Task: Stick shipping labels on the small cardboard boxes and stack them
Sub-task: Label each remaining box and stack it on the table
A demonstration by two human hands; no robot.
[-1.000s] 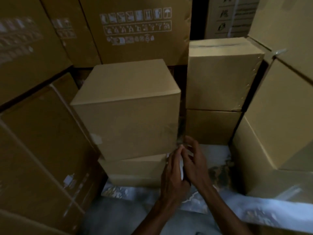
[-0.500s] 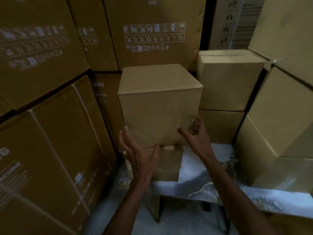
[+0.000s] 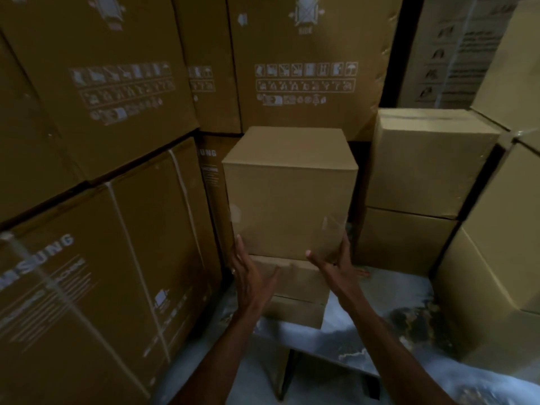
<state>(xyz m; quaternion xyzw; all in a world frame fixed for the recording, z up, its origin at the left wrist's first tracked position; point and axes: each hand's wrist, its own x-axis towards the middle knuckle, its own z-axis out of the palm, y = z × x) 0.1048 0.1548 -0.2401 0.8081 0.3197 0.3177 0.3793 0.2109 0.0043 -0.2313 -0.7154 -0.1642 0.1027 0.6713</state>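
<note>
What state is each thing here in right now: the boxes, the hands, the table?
Top box: closed, upright, resting on the lower box, clear tape at its lower corners.
Lower box: closed, on the table, under the top box.
Left hand: fingers straight, at the top box's lower left corner.
Right hand: fingers spread, at its lower right corner.
Table: marbled top, carrying the boxes.
Right stack: two closed boxes.

left carton (image 3: pixel 96 287): "SAMSUNG" (first letters blurred) | back carton (image 3: pixel 304 83): handling pictograms | narrow carton (image 3: pixel 209 171): "UNG"
</note>
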